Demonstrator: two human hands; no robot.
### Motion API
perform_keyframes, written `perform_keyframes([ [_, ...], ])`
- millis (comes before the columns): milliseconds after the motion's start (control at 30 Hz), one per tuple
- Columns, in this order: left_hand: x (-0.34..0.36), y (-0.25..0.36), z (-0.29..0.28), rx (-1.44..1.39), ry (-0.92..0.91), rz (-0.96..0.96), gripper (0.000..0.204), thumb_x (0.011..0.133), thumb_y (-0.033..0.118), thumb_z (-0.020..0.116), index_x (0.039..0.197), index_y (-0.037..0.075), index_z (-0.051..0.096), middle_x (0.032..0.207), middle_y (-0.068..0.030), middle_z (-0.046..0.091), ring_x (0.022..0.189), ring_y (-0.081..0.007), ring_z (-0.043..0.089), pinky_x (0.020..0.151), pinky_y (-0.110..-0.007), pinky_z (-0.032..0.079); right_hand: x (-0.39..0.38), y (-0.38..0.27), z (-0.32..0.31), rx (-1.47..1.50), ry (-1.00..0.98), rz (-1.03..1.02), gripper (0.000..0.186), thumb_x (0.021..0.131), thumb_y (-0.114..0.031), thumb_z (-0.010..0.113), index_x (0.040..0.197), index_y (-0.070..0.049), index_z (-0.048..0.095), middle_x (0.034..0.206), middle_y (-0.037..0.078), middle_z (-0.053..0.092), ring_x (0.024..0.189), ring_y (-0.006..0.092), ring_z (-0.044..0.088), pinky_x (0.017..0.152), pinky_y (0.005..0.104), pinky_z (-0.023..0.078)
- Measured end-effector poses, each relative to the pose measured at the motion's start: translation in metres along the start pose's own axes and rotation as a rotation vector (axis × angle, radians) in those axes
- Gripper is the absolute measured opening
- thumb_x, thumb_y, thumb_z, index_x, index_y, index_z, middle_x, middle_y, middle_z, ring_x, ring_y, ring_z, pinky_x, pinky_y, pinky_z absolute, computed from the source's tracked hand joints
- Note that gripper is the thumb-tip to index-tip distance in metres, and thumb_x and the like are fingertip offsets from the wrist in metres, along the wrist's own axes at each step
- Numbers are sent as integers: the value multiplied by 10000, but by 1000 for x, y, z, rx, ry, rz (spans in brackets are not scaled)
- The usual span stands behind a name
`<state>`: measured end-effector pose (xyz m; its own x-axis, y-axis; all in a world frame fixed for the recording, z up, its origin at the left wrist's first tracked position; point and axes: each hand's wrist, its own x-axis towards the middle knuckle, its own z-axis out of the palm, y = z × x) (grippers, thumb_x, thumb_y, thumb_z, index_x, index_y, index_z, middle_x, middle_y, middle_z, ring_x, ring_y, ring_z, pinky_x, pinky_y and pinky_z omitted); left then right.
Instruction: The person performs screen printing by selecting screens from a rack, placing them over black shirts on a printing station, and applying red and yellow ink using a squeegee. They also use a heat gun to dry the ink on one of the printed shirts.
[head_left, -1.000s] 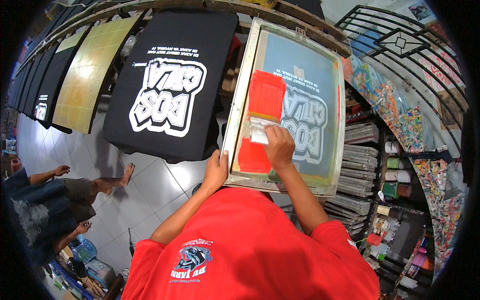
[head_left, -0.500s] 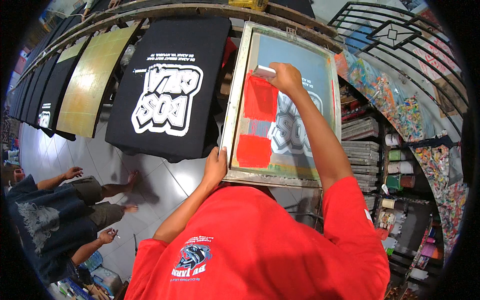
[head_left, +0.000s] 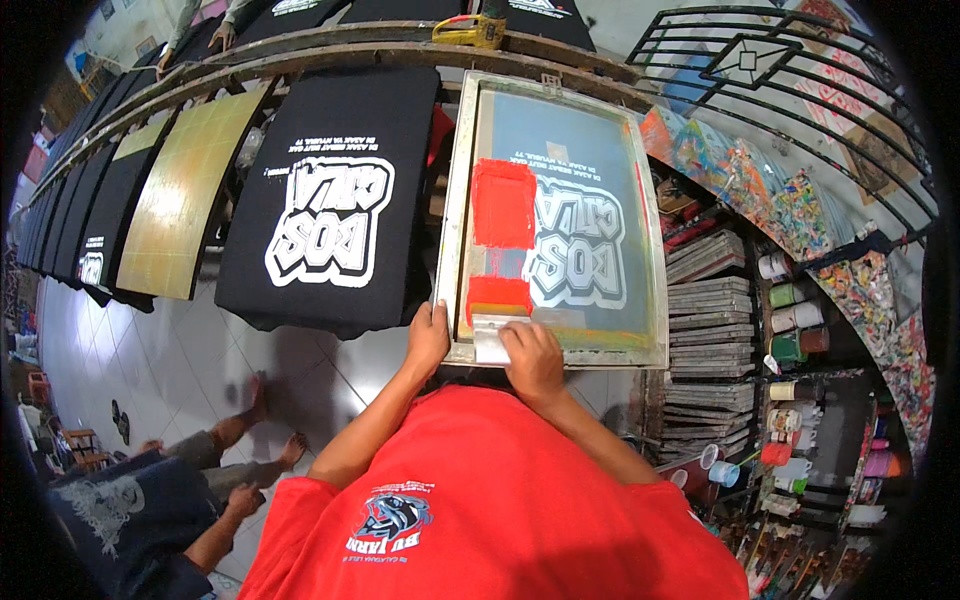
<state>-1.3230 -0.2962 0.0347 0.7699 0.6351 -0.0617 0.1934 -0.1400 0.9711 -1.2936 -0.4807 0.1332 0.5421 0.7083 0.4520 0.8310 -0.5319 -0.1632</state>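
A silk screen in a pale metal frame point(head_left: 657, 250) stands upper center, with a stencilled lettering design and two patches of red ink point(head_left: 502, 204) down its left half. My left hand point(head_left: 428, 338) is closed on the frame's lower left edge. In my right hand point(head_left: 535, 362) is a short, pale squeegee point(head_left: 490, 340), its edge against the lower red patch at the screen's bottom left. A black T-shirt point(head_left: 250, 220) with a white printed design lies on a board just left of the screen.
More shirt boards point(head_left: 180, 190) line a rail on the left; a yellow tool point(head_left: 465, 32) rests above. Stacked screens point(head_left: 708, 335), ink containers point(head_left: 785, 345) and a black grille point(head_left: 745, 60) are at right. A co-worker point(head_left: 140, 515) sits lower left; another person's hand point(head_left: 222, 35) shows top left.
My right hand went from the middle of the red ink up to its top, and has now come down with the squeegee to the bottom. My left hand stays on the frame.
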Motion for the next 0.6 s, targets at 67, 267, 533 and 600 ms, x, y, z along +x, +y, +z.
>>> perform_keyframes([
  [67, 1, -2, 0, -28, -24, -68, 399, 980, 297, 448, 801, -56, 497, 746, -264, 547, 681, -374, 524, 672, -455, 412, -9, -3, 1, 61, -32, -9, 399, 651, -183, 752, 995, -48, 600, 1022, 73, 590, 948, 284, 553, 817, 418, 448],
  [267, -1, 4, -2, 48, 14, -7, 404, 982, 301, 438, 804, -53, 510, 740, -247, 552, 682, -346, 525, 666, -452, 408, -24, 7, -6, 223, -35, 15, 647, 688, -422, 779, 1137, -2, 579, 1163, 151, 567, 1071, 336, 531, 935, 427, 415],
  [533, 1, 1, -2, 11, -3, -58, 411, 983, 299, 432, 788, -57, 494, 719, -229, 518, 659, -305, 483, 662, -440, 401, -97, 198, -71, -310, 222, 1101, 651, 879, -465, 580, 1285, 35, 491, 1331, 253, 481, 1218, 413, 465, 994, 469, 385],
  [600, 1, 1, -2, 8, 5, -6, 414, 982, 301, 434, 784, -59, 490, 714, -236, 515, 658, -311, 492, 662, -446, 401, -112, 235, -71, -22, 42, 1121, 639, 901, -493, 527, 1252, 42, 533, 1253, 279, 536, 1145, 443, 511, 955, 477, 410],
])
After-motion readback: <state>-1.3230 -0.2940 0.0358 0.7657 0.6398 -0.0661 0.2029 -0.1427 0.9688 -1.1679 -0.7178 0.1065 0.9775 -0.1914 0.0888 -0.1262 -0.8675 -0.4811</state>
